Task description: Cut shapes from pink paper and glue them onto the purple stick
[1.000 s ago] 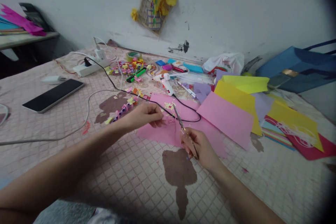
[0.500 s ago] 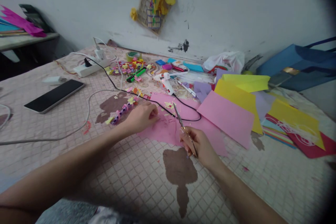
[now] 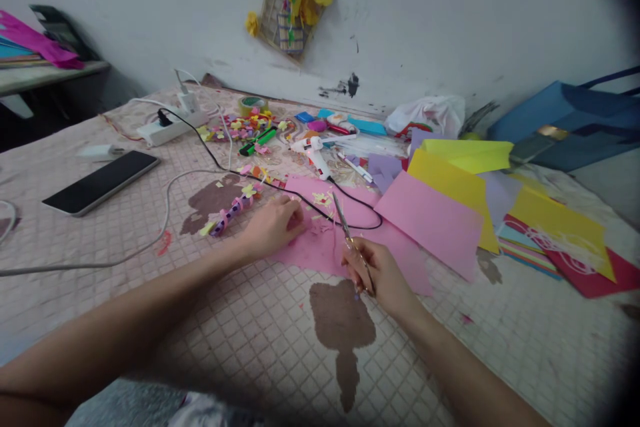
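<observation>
My right hand (image 3: 367,270) is closed round the handles of the scissors (image 3: 341,213), whose blades point up and away over the pink paper. My left hand (image 3: 275,223) rests at the left part of the pink paper (image 3: 320,257), fingers curled; anything between its fingertips is too small to make out. Small yellow cut pieces (image 3: 323,199) lie on the pink paper just beyond the hands. Left of my left hand lies a dotted purple stick (image 3: 230,215) wrapped in pink, with yellow pieces at its ends. A white glue gun (image 3: 316,157) lies behind the pink paper.
A phone (image 3: 103,183), a power strip (image 3: 167,128) and cables lie on the left. Farther back are small paper flowers (image 3: 240,125) and a green cutter (image 3: 259,141). Pink, yellow and red sheets (image 3: 433,220) spread to the right, near a blue bag (image 3: 570,123).
My left hand has shifted slightly right over the pink paper. The whole view has moved a little; my right hand still holds the scissors in nearly the same place.
</observation>
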A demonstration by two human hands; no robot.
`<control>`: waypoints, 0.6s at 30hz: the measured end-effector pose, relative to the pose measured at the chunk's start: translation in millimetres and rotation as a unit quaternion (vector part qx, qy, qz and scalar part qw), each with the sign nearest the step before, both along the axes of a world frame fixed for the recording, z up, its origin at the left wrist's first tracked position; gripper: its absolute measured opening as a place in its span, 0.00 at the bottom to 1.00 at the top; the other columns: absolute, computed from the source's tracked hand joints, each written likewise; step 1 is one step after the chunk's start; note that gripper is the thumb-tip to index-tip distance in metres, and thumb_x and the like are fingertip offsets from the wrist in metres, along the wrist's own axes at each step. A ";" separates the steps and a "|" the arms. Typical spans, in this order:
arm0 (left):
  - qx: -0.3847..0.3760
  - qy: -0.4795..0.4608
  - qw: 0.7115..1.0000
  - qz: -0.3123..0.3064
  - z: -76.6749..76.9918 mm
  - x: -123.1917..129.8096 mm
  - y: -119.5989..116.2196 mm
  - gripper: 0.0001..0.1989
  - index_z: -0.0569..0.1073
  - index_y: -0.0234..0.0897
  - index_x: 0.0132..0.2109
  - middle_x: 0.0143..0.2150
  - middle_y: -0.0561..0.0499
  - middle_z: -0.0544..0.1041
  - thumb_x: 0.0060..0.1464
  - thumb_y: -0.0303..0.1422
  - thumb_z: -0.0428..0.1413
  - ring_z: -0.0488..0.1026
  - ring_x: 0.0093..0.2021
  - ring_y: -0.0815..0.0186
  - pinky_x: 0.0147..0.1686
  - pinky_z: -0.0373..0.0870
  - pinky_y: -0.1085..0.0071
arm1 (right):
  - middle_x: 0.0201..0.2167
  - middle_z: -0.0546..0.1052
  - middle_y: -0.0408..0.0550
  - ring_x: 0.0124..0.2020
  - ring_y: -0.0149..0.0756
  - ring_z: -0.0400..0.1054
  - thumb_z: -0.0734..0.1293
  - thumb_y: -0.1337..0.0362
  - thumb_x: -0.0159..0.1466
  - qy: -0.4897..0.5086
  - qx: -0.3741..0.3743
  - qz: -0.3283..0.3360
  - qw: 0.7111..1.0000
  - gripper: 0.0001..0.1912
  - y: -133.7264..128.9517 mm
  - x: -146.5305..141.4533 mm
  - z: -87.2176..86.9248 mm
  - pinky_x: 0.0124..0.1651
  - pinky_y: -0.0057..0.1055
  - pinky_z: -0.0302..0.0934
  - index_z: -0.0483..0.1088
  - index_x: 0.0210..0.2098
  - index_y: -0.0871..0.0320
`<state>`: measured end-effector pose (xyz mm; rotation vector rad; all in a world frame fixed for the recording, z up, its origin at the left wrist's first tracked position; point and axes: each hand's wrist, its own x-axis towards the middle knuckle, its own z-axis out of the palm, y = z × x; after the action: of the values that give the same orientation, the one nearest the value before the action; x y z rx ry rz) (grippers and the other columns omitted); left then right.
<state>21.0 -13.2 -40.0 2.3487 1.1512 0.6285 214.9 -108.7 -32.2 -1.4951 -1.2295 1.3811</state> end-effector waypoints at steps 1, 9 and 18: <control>0.001 -0.001 1.000 0.000 -0.4 0.4 -0.3 0.04 0.69 0.35 0.31 0.33 0.47 0.70 0.50 0.31 0.53 0.66 0.32 0.65 0.32 0.61 0.70 | 0.11 0.57 0.34 0.11 0.24 0.50 0.62 0.45 0.56 -0.001 0.002 0.001 1.000 0.21 -0.2 0.2 -0.4 0.14 0.23 0.45 0.60 0.23 0.57; -0.109 -0.144 0.983 0.019 12.3 2.7 -2.2 0.03 0.69 0.34 0.29 0.25 0.52 0.70 0.48 0.30 0.55 0.65 0.25 0.71 0.26 0.60 0.74 | 0.13 0.59 0.35 0.12 0.23 0.52 0.66 0.49 0.55 -0.013 0.030 -0.031 0.999 0.17 0.0 2.5 1.1 0.14 0.22 0.43 0.62 0.25 0.57; -0.319 -0.268 0.903 -0.104 18.8 21.0 -35.3 0.08 0.65 0.32 0.32 0.27 0.54 0.67 0.50 0.32 0.57 0.63 0.26 0.74 0.25 0.60 0.77 | 0.16 0.60 0.35 0.16 0.24 0.54 0.66 0.59 0.57 0.080 0.055 -0.026 0.995 0.09 -0.8 -1.5 3.2 0.19 0.23 0.48 0.65 0.28 0.59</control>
<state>42.0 -48.4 -21.2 1.5698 0.6935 0.6416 213.4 -109.6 -29.0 -1.3072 -1.1397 1.3490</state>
